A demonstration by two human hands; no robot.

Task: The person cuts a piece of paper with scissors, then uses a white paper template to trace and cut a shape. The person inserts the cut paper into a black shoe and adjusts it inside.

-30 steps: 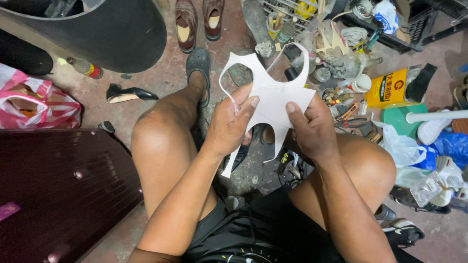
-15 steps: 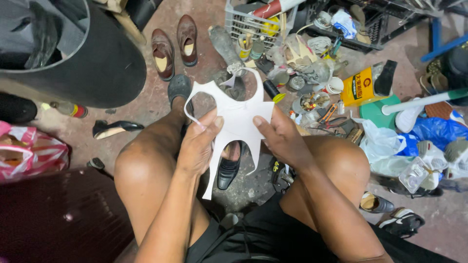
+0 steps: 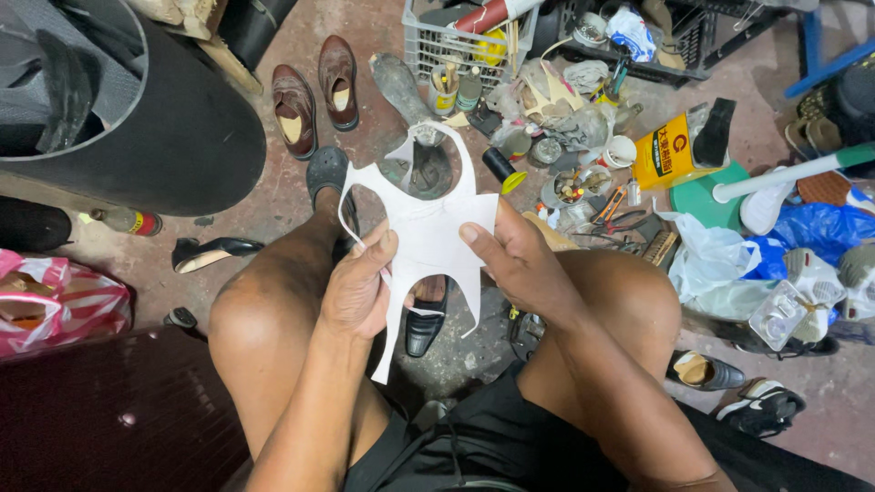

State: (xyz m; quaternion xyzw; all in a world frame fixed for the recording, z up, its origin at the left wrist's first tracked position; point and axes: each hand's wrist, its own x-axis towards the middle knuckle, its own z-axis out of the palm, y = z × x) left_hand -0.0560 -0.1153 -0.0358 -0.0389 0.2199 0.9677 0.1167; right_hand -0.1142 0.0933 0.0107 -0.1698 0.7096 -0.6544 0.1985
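Largest first: we see a big black drum [image 3: 173,137] filling the upper left of the frame, and a dark maroon surface [image 3: 100,419] in the lower left corner. Our bare knees sit mid-frame over a stained concrete floor [image 3: 273,196].

Frame centre: a white cut-out pattern piece [image 3: 427,246] — flat, thin sheet, with curved scallops cut from its edges, a loop-shaped arch at the top and pointed tabs at the bottom. Faint pencil lines cross its face. Its long axis runs near vertical in the frame, arch end toward the top, longest tab pointing down and slightly left. It is held up off the floor, between the knees, face toward the camera.

Left hand [image 3: 357,290] pinches the sheet's left edge, thumb on the front and fingers curled behind. Right hand [image 3: 518,264] grips the right edge — thumb flat on the front, fingers behind. Both closed on the sheet.

Smaller items: pink striped bag [image 3: 59,305] at the left edge; yellow can [image 3: 670,150] and a plastic crate [image 3: 456,41] at upper right; a pair of brown shoes [image 3: 314,91] at upper centre; a black shoe [image 3: 427,323] on the floor below the sheet; a black heeled shoe [image 3: 214,251] left of the knee.
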